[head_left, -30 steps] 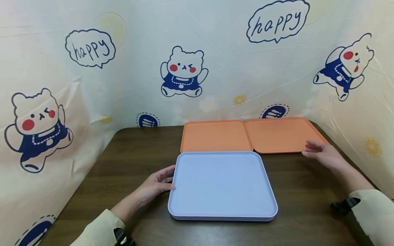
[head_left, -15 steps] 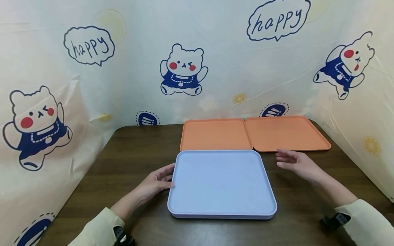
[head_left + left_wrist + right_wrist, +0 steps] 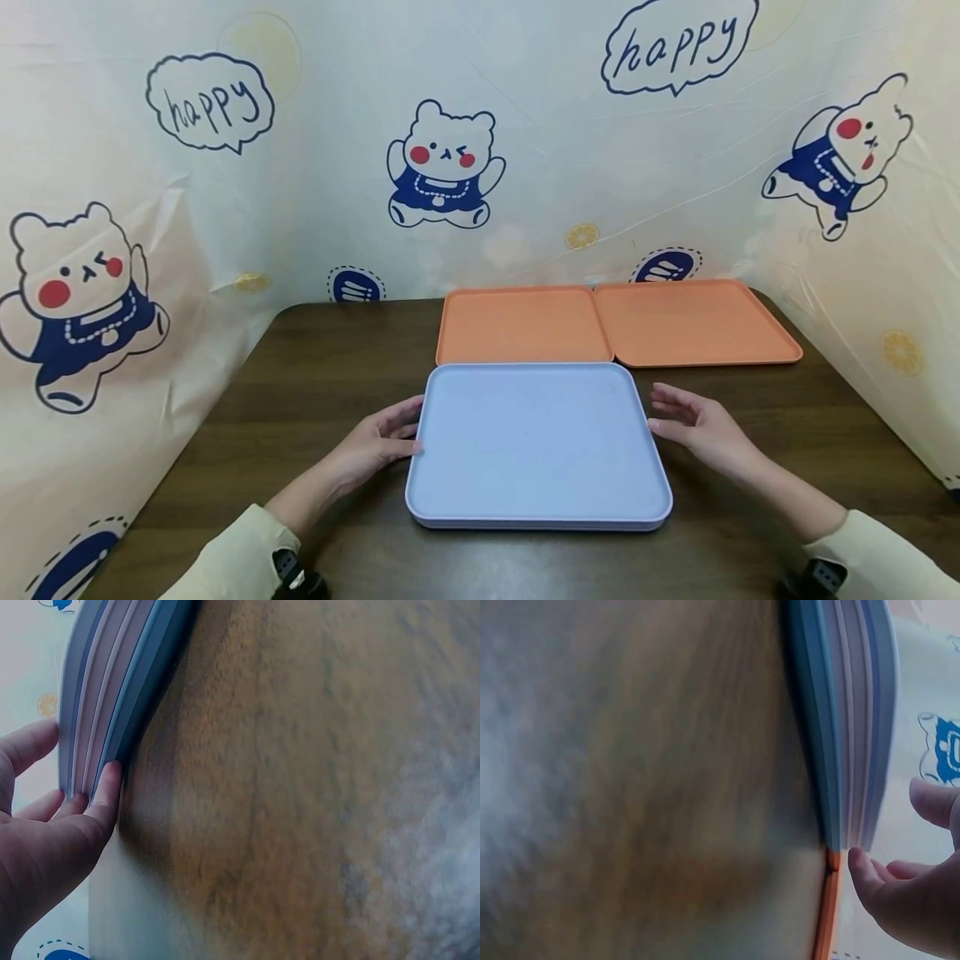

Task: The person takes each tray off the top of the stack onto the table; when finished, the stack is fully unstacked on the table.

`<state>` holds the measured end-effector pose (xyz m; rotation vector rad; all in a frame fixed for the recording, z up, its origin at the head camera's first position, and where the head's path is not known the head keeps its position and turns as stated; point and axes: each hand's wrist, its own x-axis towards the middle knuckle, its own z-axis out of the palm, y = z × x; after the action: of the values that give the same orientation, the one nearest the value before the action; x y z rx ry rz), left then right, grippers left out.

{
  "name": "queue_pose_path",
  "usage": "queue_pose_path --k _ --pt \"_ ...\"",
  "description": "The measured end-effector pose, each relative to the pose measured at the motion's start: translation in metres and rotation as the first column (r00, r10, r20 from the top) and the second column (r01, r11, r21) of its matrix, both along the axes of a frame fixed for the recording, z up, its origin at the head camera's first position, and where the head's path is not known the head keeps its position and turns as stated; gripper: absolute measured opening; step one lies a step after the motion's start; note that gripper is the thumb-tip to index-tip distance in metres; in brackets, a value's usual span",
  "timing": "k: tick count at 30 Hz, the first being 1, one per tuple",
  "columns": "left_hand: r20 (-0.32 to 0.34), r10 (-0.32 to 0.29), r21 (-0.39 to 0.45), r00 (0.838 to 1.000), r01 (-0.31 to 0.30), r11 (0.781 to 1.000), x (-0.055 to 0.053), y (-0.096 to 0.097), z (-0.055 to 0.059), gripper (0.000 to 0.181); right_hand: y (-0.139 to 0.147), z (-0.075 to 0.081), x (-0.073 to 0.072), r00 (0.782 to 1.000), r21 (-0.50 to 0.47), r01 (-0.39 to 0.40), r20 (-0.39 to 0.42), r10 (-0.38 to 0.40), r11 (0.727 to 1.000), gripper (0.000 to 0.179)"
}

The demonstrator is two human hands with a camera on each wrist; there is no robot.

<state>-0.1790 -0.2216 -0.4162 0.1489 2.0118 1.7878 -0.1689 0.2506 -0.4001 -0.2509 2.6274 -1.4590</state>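
Observation:
A stack of several rectangular trays [image 3: 540,442] lies on the table, a pale blue one on top. The left wrist view shows the layered tray edges [image 3: 112,690], pale blue, pinkish and darker blue-teal. My left hand [image 3: 386,437] touches the left side of the stack, thumb at the top rim and fingers spread down the edges. Just off the right side of the stack is my right hand [image 3: 697,425], its thumb and fingers parted. In the right wrist view this hand [image 3: 915,877] holds nothing, and its fingertips are close to the tray edges [image 3: 847,727].
Two orange trays, one on the left [image 3: 525,325] and one on the right [image 3: 697,323], lie side by side behind the stack, near the back edge of the brown wooden table [image 3: 345,358]. A printed cloth [image 3: 300,192] with bear drawings hangs around the table's back and sides.
My right hand has come left and nearer, from the front edge of the right orange tray to beside the stack. The left hand stays at the left side. No tray has moved on the table.

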Motion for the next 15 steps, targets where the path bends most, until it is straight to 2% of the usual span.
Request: queue_pose_path --k 9,15 --pt "0.004 -0.001 0.006 1.000 0.001 1.000 0.000 0.000 0.000 0.074 -0.010 -0.007 0.005 0.998 -0.052 -0.022 0.057 0.025 0.998 0.070" --pt "0.000 -0.003 0.010 1.000 0.003 1.000 0.000 -0.001 0.000 0.074 -0.013 -0.008 0.005 0.998 -0.048 -0.020 0.059 0.023 0.999 0.070"
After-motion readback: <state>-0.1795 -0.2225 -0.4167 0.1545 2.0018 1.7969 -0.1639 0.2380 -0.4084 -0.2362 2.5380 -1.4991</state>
